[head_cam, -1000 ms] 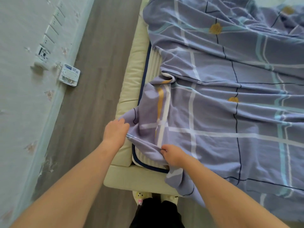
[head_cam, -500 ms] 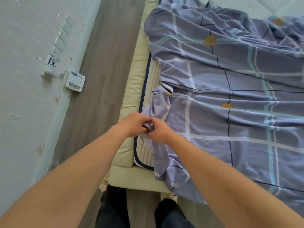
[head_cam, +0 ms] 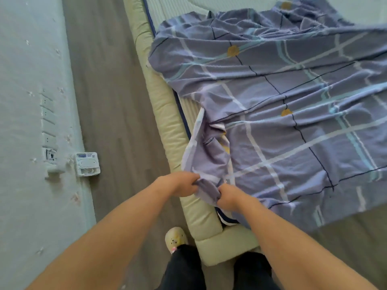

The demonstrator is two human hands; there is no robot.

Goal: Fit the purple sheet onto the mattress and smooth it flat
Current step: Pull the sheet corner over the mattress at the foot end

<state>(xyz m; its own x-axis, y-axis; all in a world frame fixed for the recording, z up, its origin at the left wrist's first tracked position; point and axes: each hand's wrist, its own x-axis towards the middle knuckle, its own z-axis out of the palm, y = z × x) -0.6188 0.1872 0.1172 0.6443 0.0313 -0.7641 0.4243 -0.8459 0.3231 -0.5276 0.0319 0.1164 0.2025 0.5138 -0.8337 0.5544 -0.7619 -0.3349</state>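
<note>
We see the purple sheet (head_cam: 272, 122) lying loose and creased across the mattress (head_cam: 189, 107), checked with white, teal and dark lines and dotted with mustard spots. It covers the near part of the mattress, while the far part shows bare and pale. Along the mattress's left edge, a strip of ribbed top and dark blue piping is uncovered where the sheet falls short.

At the mattress's near left corner, the left hand (head_cam: 180, 183) and the right hand (head_cam: 230, 195) sit close together. Each has its fingers curled round a bunched fold of the sheet's edge, and the cloth is gathered into a thick roll between them. From that roll a turned-over flap runs back toward the middle of the mattress. Right of the hands, the sheet's edge reaches past the mattress's near end, blurred there.

A cream padded bed frame (head_cam: 167, 126) wraps the mattress's left and near sides. Left of the mattress we see grey wood floor (head_cam: 109, 80), then a pale wall (head_cam: 31, 80) with a small white box (head_cam: 87, 164) at its foot. Just before the mattress's near corner are a pale slipper (head_cam: 175, 237) and dark trousers (head_cam: 184, 266).
</note>
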